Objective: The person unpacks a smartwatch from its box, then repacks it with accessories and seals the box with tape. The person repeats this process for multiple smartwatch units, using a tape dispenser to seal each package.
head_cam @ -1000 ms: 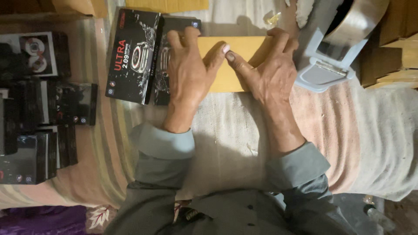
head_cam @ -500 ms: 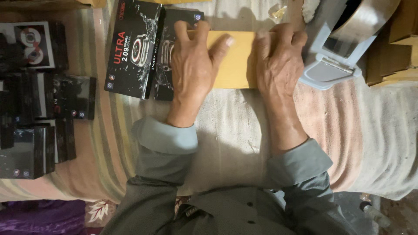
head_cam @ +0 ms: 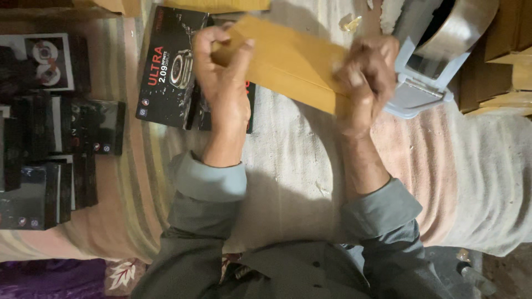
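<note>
A flat piece of tan cardboard (head_cam: pixel 288 61) is lifted off the striped cloth and tilted, its left end higher. My left hand (head_cam: pixel 224 83) grips its left end, thumb on top. My right hand (head_cam: pixel 366 77) is closed around its right lower edge. Under my left hand lies a black product box (head_cam: pixel 166 72) with a watch picture on it.
A grey tape dispenser (head_cam: pixel 429 61) with a large roll stands at the upper right. Several black boxes (head_cam: pixel 50 138) are stacked along the left. Cardboard pieces (head_cam: pixel 507 55) lie at the far right. The striped cloth (head_cam: pixel 288 166) covers the surface in front of me.
The cardboard lay flat under both palms a second ago; now both hands have closed on its ends and lifted it, tilted.
</note>
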